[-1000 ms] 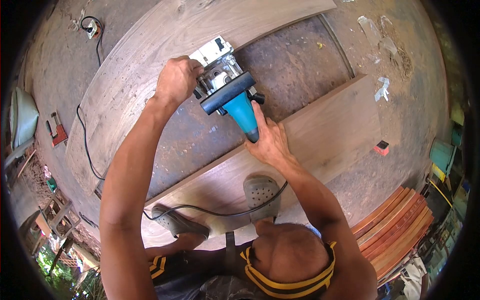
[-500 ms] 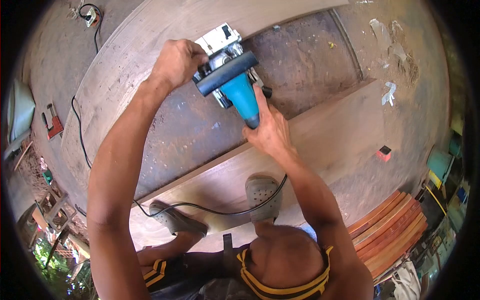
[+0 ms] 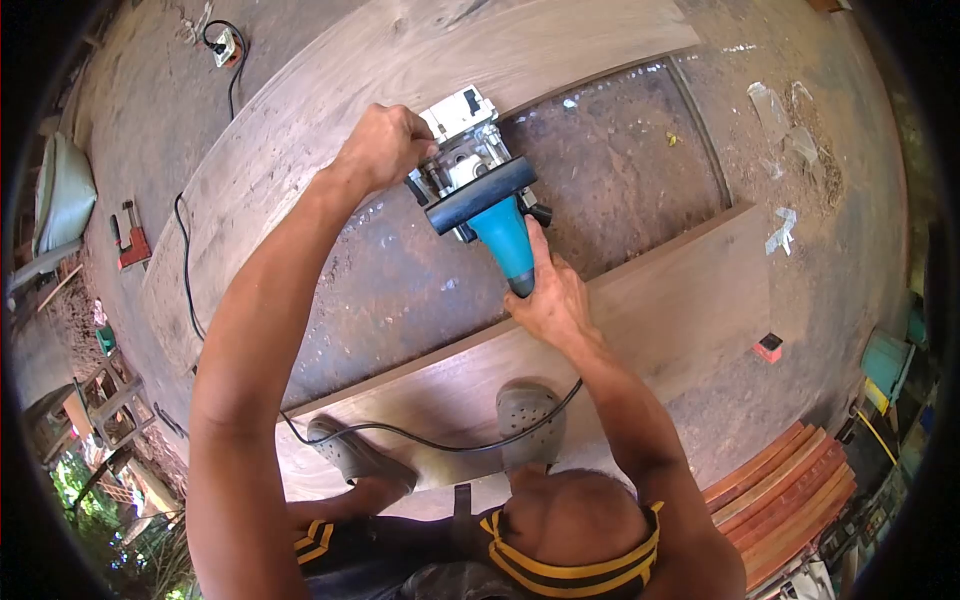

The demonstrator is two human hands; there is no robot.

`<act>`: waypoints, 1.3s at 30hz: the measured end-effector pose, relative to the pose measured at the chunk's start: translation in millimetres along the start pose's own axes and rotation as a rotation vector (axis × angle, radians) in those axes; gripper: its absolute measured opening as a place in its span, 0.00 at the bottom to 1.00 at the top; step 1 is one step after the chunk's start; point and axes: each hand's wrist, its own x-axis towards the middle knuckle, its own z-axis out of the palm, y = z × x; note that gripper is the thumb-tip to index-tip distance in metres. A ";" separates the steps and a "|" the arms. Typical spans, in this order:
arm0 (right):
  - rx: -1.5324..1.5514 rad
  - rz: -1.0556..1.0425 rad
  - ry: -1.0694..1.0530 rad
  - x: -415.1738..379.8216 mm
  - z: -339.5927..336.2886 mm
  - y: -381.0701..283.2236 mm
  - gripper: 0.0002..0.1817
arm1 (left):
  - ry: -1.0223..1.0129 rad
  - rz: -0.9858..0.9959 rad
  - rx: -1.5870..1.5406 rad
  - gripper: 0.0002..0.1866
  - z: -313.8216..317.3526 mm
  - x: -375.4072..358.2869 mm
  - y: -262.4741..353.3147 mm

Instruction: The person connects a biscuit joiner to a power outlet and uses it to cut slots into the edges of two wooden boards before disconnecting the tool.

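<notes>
A teal plate joiner [image 3: 503,238] with a black front handle and a silver-white fence lies across the inner edge of the far wooden board [image 3: 320,95]. My right hand [image 3: 552,295] wraps the rear of its teal body, the index finger stretched along the side. At the left of the fence, my left hand [image 3: 385,145] has its fingers closed on a part of the joiner; the fingertips are partly hidden. Below the tool lies the near wooden board [image 3: 660,285], with two feet in grey clogs [image 3: 355,450] standing on it. A black cord [image 3: 420,437] passes over the clogs.
A red clamp [image 3: 132,240] and a power socket [image 3: 227,47] with a plugged-in cord lie at the left. To the right are a small red and black block [image 3: 768,347], scraps of tape [image 3: 781,230] and stacked curved wood pieces [image 3: 775,500].
The whole view has shifted, so the joiner and both hands appear lower and further right. The joiner's body sits slightly further back from its fence. Both hands keep their hold.
</notes>
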 end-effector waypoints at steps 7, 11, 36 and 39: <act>0.022 -0.005 0.002 21.8 -4.2 -15.3 0.58 | -0.020 -0.048 -0.020 0.10 -6.9 0.3 4.8; 0.012 -0.004 0.008 21.0 -2.8 -16.6 0.58 | -0.021 0.001 -0.016 0.10 -4.6 3.2 -1.4; -0.011 -0.059 0.022 -4.2 -28.8 -20.3 0.52 | 0.549 -0.613 -0.086 0.23 210.7 -381.5 -171.3; -0.023 -0.092 -0.037 -1.2 -31.3 -19.9 0.50 | 0.486 -0.693 -0.120 0.25 211.8 -426.2 -214.7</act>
